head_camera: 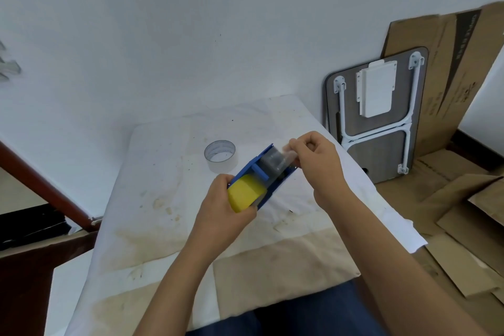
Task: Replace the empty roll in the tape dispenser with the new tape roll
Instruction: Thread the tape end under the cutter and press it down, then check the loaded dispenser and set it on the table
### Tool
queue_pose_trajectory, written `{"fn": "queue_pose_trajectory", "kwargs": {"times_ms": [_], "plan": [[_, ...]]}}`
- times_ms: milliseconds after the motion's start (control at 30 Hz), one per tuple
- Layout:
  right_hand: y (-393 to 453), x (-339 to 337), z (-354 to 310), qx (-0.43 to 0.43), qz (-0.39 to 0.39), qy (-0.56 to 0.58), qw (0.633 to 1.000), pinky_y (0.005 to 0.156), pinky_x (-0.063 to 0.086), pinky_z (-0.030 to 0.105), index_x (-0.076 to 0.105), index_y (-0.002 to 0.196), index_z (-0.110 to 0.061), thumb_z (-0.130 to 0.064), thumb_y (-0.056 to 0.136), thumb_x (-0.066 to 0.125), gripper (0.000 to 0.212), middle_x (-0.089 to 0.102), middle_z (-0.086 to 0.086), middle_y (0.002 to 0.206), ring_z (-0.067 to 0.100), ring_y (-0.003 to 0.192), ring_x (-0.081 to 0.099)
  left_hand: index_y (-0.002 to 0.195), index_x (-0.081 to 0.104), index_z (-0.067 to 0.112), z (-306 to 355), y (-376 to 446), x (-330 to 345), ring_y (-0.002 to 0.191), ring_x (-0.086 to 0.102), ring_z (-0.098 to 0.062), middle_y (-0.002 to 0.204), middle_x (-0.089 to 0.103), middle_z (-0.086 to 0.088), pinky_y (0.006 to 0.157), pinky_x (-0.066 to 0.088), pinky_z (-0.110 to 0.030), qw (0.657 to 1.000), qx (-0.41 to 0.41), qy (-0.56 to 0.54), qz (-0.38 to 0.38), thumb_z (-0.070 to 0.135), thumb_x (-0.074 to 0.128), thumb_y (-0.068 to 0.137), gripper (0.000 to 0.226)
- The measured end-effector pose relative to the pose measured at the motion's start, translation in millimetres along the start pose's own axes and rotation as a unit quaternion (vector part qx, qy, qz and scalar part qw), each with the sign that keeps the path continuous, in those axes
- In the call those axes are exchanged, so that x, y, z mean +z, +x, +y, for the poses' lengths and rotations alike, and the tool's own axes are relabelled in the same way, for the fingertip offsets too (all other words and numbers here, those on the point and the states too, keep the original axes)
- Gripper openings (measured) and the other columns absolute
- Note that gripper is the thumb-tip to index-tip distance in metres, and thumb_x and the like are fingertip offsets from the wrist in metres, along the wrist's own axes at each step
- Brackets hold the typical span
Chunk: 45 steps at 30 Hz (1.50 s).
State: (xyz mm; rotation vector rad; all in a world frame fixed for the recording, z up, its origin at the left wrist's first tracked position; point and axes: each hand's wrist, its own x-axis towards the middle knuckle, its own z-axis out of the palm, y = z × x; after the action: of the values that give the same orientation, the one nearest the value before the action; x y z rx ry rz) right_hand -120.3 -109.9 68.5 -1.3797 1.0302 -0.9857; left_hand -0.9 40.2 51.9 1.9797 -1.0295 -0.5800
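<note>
I hold the blue tape dispenser up off the table, tilted so its far end points away and to the right. My left hand wraps around the near end, fingers curled and pressed against the yellow tape roll that sits in the frame, thumb on the side nearest me. The yellow roll fills the lower part of the dispenser, and part of it is hidden under my fingers.

My right hand is at the far end of the dispenser, thumb and forefinger pinched together on a clear strip of tape that lies over the grey roller part. The other fingers of that hand are curled in toward the palm. I cannot tell whether the strip is stuck down on the roller or lifted off it.

On the white stained tabletop, just beyond the dispenser and apart from it, stands an empty roll, a pale ring lying with its open side up. To the right of the table, a folded small table with white legs leans against the wall, and flattened cardboard stands behind it and lies on the floor.
</note>
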Motion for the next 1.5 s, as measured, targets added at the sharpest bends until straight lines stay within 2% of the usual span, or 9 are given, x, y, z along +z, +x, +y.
{"fn": "queue_pose_trajectory", "kwargs": {"times_ms": [300, 600, 733, 833, 1033, 1133, 1233, 1367, 1500], "plan": [[-3, -1, 4, 0.103, -0.055, 0.116, 0.986, 0.060, 0.052, 0.016, 0.060, 0.082, -0.007, -0.009, 0.093, 0.057, 0.012, 0.072, 0.003, 0.082, 0.013, 0.070, 0.065, 0.096, 0.051, 0.034, -6, -5, -13, 0.083, 0.059, -0.003, 0.092, 0.062, 0.015, 0.061, 0.044, -0.024, 0.999, 0.010, -0.015, 0.049, 0.033, 0.078, 0.077, 0.033], [-12, 1, 12, 0.217, -0.125, 0.274, 0.929, 0.074, 0.057, 0.032, 0.063, 0.075, -0.008, -0.005, 0.092, 0.057, 0.018, 0.064, 0.006, 0.075, 0.021, 0.073, 0.061, 0.096, 0.061, 0.034, -14, -7, -19, 0.093, 0.070, -0.020, 0.101, 0.070, 0.001, 0.074, 0.061, -0.038, 0.981, -0.049, -0.183, 0.034, 0.037, 0.083, 0.062, 0.041], [-18, -1, 12, 0.247, -0.172, 0.297, 0.906, 0.076, 0.053, 0.031, 0.065, 0.081, -0.009, -0.009, 0.089, 0.059, 0.010, 0.064, 0.007, 0.083, 0.022, 0.077, 0.060, 0.103, 0.063, 0.023, -15, -7, -22, 0.086, 0.071, -0.017, 0.100, 0.072, -0.002, 0.061, 0.055, -0.021, 0.971, -0.053, -0.231, 0.022, 0.021, 0.085, 0.073, 0.037], [-25, 3, 10, 0.257, -0.211, 0.289, 0.898, 0.078, 0.045, 0.033, 0.070, 0.078, -0.014, -0.017, 0.079, 0.064, 0.007, 0.066, 0.003, 0.079, 0.018, 0.078, 0.057, 0.102, 0.063, 0.020, -14, -7, -24, 0.079, 0.069, -0.013, 0.092, 0.073, 0.001, 0.061, 0.054, -0.020, 0.960, -0.054, -0.274, 0.003, 0.029, 0.081, 0.065, 0.042], [-31, 17, 8, 0.259, -0.281, 0.268, 0.884, 0.087, 0.050, 0.039, 0.069, 0.120, -0.012, -0.050, 0.080, 0.067, 0.055, 0.069, 0.011, 0.110, 0.023, 0.094, 0.061, 0.095, 0.063, 0.012, -14, -8, -22, 0.062, 0.052, -0.013, 0.062, 0.060, 0.006, 0.059, 0.050, -0.024, 0.920, -0.084, -0.380, -0.039, 0.026, 0.072, 0.068, 0.032], [-37, 27, 9, 0.254, -0.253, 0.259, 0.897, 0.087, 0.050, 0.040, 0.080, 0.095, -0.017, -0.066, 0.082, 0.056, 0.057, 0.073, 0.009, 0.092, 0.023, 0.081, 0.062, 0.096, 0.064, 0.010, -9, -5, -18, 0.058, 0.049, -0.013, 0.057, 0.055, 0.006, 0.065, 0.048, -0.030, 0.908, -0.106, -0.405, -0.026, 0.023, 0.072, 0.076, 0.025], [-39, 32, 8, 0.223, -0.225, 0.225, 0.921, 0.071, 0.055, 0.035, 0.082, 0.069, -0.023, -0.074, 0.080, 0.046, 0.063, 0.073, 0.006, 0.073, 0.020, 0.065, 0.064, 0.093, 0.064, 0.009, -4, -4, -15, 0.051, 0.048, -0.010, 0.055, 0.051, 0.004, 0.066, 0.046, -0.032, 0.894, -0.125, -0.430, -0.017, 0.023, 0.075, 0.072, 0.028], [-40, 40, 10, 0.220, -0.133, 0.264, 0.929, 0.049, 0.050, 0.026, 0.072, 0.078, -0.016, -0.068, 0.077, 0.052, 0.057, 0.064, 0.005, 0.058, 0.015, 0.048, 0.057, 0.091, 0.063, 0.010, 5, -4, -7, 0.056, 0.047, -0.012, 0.057, 0.051, 0.004, 0.068, 0.048, -0.032, 0.891, -0.135, -0.434, -0.010, 0.018, 0.073, 0.081, 0.016], [-37, 39, 13, 0.197, -0.105, 0.257, 0.940, 0.058, 0.051, 0.030, 0.071, 0.081, -0.018, -0.070, 0.059, 0.058, 0.058, 0.068, 0.004, 0.064, 0.018, 0.059, 0.059, 0.104, 0.065, 0.015, 9, -2, -5, 0.088, 0.064, -0.018, 0.085, 0.068, 0.003, 0.084, 0.055, -0.033, 0.917, -0.124, -0.378, -0.025, 0.034, 0.071, 0.082, 0.029]]}}
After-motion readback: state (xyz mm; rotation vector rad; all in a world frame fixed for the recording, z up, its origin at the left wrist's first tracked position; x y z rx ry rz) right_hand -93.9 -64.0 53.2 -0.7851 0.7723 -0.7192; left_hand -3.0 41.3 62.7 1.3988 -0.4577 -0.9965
